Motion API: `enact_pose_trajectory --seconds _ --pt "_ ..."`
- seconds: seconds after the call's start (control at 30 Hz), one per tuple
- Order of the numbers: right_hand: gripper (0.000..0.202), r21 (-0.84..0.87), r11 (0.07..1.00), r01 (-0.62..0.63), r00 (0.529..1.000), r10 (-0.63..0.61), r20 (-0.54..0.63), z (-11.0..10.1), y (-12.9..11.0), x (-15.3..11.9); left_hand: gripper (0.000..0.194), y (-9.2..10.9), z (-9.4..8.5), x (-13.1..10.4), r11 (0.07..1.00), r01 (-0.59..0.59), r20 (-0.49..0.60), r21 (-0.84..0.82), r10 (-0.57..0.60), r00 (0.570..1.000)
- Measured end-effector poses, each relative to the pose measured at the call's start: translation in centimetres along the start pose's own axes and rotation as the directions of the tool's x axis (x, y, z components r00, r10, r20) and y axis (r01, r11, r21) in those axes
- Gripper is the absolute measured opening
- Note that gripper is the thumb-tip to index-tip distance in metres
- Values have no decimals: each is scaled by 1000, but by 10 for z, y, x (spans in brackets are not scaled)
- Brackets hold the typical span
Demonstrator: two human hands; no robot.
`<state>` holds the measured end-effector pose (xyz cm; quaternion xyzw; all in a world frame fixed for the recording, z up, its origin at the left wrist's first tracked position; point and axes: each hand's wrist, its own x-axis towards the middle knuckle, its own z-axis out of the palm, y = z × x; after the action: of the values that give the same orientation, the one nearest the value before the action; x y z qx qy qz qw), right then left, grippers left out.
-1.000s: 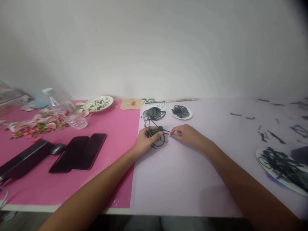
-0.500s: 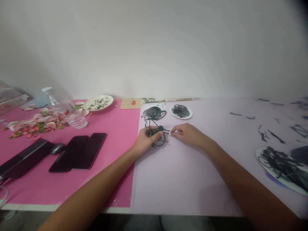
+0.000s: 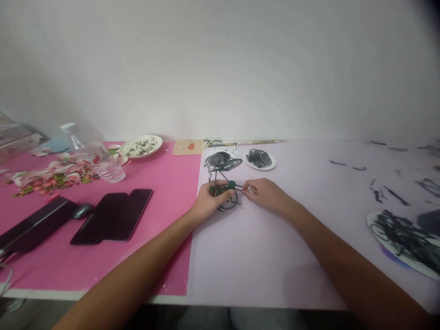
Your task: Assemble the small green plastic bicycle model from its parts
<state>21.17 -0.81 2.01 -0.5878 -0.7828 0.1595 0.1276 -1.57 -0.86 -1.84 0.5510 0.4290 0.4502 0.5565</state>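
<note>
A dark green model bicycle (image 3: 231,185) is in my left hand (image 3: 209,200), whose thumb presses on it near a spoked wheel. The bicycle is tilted, with two thin prongs of its frame pointing right. At the tips of those prongs is my right hand (image 3: 263,192), thumb and index finger pinched together. Whatever sits in that pinch is too small to make out. Just behind the bicycle lies a pile of small black wheels (image 3: 217,159).
Behind my right hand stands a white plate (image 3: 274,165) of black parts. A larger plate (image 3: 374,231) of black parts and loose pieces lie at right. On the pink mat (image 3: 165,197) are phones (image 3: 132,215), a mouse (image 3: 82,211), a bottle (image 3: 103,165) and petals (image 3: 65,176).
My right hand has moved slightly left, so its pinched fingertips meet the prongs of the bicycle. The bicycle has turned a little in my left hand, its far wheel swinging right.
</note>
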Motion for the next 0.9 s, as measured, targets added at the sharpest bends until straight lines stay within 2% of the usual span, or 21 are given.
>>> enact_pose_trajectory --seconds 0.17,0.43,0.53,0.67,0.77,0.9 --pt "14 -62 998 -17 1000 17 3 7 -2 2 47 3 0 -1 1000 1 18 -17 0 1000" --pt "15 -61 998 -4 1000 4 8 15 4 2 49 4 0 -2 999 11 4 34 -11 1000" --pt "15 -19 1000 9 999 -10 -45 10 2 1 49 4 0 -1 999 11 21 38 -12 1000" --pt "16 102 991 83 982 -63 -177 6 -4 -1 49 4 0 -1 998 20 19 53 -21 1000" --pt "16 157 973 169 955 -123 -269 12 -11 -4 49 5 0 -2 998 24 42 54 -26 999" --pt "14 161 950 267 918 -200 -343 25 -19 -8 45 8 0 -2 999 -2 134 35 -3 991"
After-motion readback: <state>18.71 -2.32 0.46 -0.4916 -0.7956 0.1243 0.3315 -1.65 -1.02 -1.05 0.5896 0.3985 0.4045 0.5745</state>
